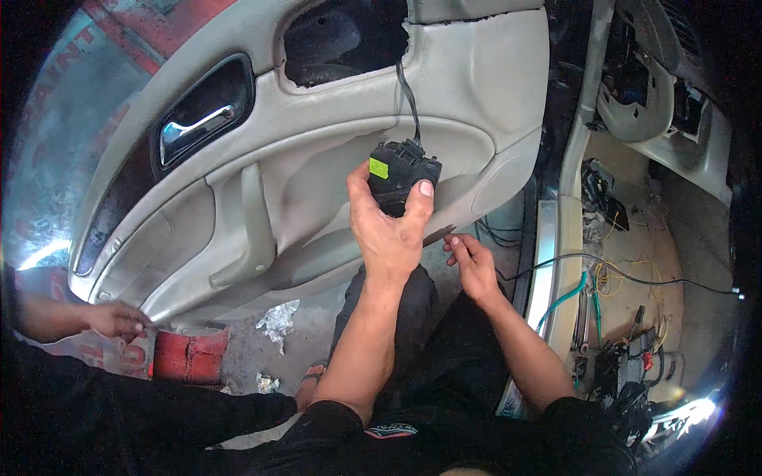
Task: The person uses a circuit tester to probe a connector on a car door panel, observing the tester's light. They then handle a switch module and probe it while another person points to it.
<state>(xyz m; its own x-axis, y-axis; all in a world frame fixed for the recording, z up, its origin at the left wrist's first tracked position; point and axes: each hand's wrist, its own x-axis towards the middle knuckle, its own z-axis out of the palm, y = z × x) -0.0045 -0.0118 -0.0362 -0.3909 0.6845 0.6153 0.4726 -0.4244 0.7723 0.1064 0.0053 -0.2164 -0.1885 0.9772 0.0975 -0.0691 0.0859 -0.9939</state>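
My left hand (386,236) grips a black plastic module (394,184) with a bright green sticker, thumb on one side and fingers on the other. Dark wires (408,99) run from a plug on top of the module up to an opening (345,40) in the beige car door panel (333,170). The module is held in front of the panel's armrest and pocket area. Below the panel's lower edge hangs my right hand (474,266), its fingers loosely curled and apart, with nothing visible in them.
Another person's hand (119,320) touches the panel's lower left corner. A chrome door handle (197,131) sits at upper left. Crumpled foil (278,323) lies on the floor. To the right, the car interior has loose cables (627,274), tools and a beige sill (565,270).
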